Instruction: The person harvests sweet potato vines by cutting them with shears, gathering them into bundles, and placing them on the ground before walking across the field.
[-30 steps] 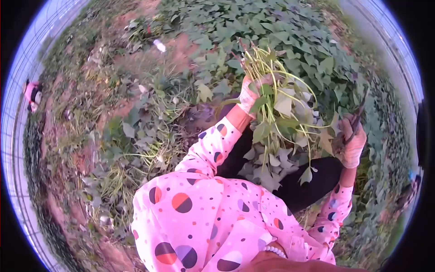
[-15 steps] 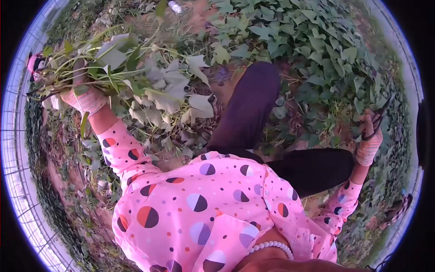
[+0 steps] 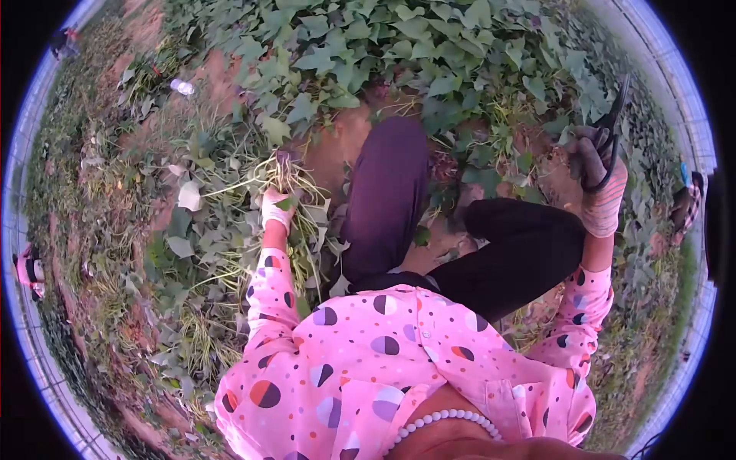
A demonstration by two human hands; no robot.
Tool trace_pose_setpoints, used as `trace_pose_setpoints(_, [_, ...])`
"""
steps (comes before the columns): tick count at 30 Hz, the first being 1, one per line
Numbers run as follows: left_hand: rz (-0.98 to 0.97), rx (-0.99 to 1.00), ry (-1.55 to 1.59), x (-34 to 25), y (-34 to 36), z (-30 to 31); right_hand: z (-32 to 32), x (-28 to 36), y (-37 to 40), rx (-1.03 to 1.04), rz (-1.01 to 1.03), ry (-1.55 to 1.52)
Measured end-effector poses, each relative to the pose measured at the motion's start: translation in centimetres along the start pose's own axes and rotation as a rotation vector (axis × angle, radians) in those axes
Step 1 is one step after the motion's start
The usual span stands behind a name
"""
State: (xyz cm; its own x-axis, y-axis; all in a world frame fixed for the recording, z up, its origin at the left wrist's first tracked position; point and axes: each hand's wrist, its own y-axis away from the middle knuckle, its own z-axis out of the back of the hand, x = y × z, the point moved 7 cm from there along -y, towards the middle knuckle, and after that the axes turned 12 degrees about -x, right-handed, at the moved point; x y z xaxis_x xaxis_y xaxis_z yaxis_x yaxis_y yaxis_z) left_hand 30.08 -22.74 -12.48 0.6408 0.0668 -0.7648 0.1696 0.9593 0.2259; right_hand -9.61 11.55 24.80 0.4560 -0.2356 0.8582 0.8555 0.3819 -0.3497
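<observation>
My left hand (image 3: 277, 208), in a pale glove, is closed round a bunch of leafy vine stems (image 3: 288, 175), low over the ground left of my raised knee. The stem ends fan out beyond the fingers, and leaves trail down beside my forearm. Off to the right, my right hand (image 3: 601, 178) wears a striped glove with dark, soiled fingers. It grips black-handled scissors (image 3: 611, 134), whose dark blades point up and away from me. Part of the handle loops is hidden by the fingers.
Dense green vines (image 3: 429, 46) grow ahead of me. Loose stems and leaves (image 3: 203, 330) cover the ground at left. A clear plastic bottle (image 3: 182, 87) lies on bare soil. Other people (image 3: 31, 272) are at the far left edge; my bent knees (image 3: 391, 184) stand between my hands.
My left hand has swung from far left toward my knee, bringing the vine bunch lower. My right hand has shifted slightly left and up with the scissors. The view has turned left.
</observation>
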Motion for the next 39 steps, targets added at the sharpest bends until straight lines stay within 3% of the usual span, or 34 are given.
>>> trace_pose_setpoints(1, [0.011, -0.077, -0.275, -1.2, 1.0, -1.7, 0.3, -0.5, 0.3, -0.012, -0.054, 0.011])
trace_pose_setpoints(3, [0.058, 0.011, -0.485, 4.0, -2.0, -9.6, 0.9, -1.7, 0.6, -0.029, -0.155, 0.037])
trace_pose_setpoints(5, [0.005, -0.101, -0.335, 5.3, -2.2, -13.9, 1.4, -2.4, 0.3, -0.022, -0.166, 0.01])
trace_pose_setpoints(6, [0.105, 0.052, -0.556, 7.8, -3.6, -16.6, 1.8, -3.2, 0.0, -0.033, -0.17, -0.009])
trace_pose_setpoints(7, [0.183, 0.062, -0.585, 7.3, -3.0, -17.2, 2.2, -3.5, -0.3, -0.063, -0.18, -0.002])
trace_pose_setpoints(8, [0.424, 0.035, -0.277, 11.1, -3.7, -19.3, 2.6, -4.0, -0.5, -0.084, -0.227, -0.027])
trace_pose_setpoints(10, [0.899, -0.227, 0.38, 18.2, -4.3, -23.0, 3.5, -5.4, -1.2, -0.116, -0.226, -0.053])
trace_pose_setpoints(11, [0.872, -0.123, 0.34, 14.6, -2.8, -21.2, 4.1, -5.8, -1.7, -0.144, -0.236, -0.045])
trace_pose_setpoints(12, [0.984, -0.124, 0.427, 15.7, -2.9, -21.7, 4.4, -6.3, -2.1, -0.142, -0.24, -0.043])
trace_pose_setpoints(18, [0.914, 0.214, 0.616, 16.0, -3.5, -18.7, 3.8, -10.0, -4.7, -0.125, -0.344, -0.243])
trace_pose_setpoints(24, [0.706, 0.531, 0.839, 16.9, -0.5, -14.8, -2.9, -28.4, -8.8, 0.199, -0.648, 0.049])
trace_pose_setpoints(25, [0.616, 0.514, 0.814, 16.4, -0.9, -14.0, -4.1, -32.5, -10.3, 0.298, -0.601, 0.278])
trace_pose_setpoints(26, [0.507, 0.475, 0.734, 15.3, -1.5, -13.1, -5.0, -36.1, -11.8, 0.397, -0.551, 0.506])
trace_pose_setpoints(27, [0.291, 0.38, 0.546, 10.1, -1.9, -11.3, -5.7, -38.4, -13.1, 0.385, -0.559, 0.494])
trace_pose_setpoints(29, [-0.065, 0.102, 0.054, -2.5, -1.6, -7.3, -6.3, -42.0, -15.3, 0.299, -0.5, 0.779])
trace_pose_setpoints(30, [-0.196, 0.051, 0.129, -7.4, -2.3, -6.3, -7.0, -43.6, -14.9, 0.295, -0.514, 0.766])
trace_pose_setpoints(32, [-0.273, -0.048, 0.216, -13.4, -5.5, -4.5, -9.5, -45.6, -13.6, 0.443, -0.321, 1.004])
trace_pose_setpoints(33, [-0.335, -0.087, 0.332, -17.4, -6.2, -4.3, -10.9, -47.1, -11.6, 0.461, -0.342, 0.981])
trace_pose_setpoints(36, [-0.358, -0.043, 0.237, -30.5, -5.8, -7.9, -13.2, -52.0, -5.5, 0.638, -0.311, 1.104])
trace_pose_setpoints(37, [-0.559, 0.071, 0.23, -33.7, -6.2, -10.7, -11.6, -52.0, -5.3, 0.422, -0.414, 0.902])
trace_pose_setpoints(39, [-0.728, 0.282, 0.114, -39.7, -4.1, -18.5, -10.6, -51.8, -5.4, 0.411, -0.406, 0.865])
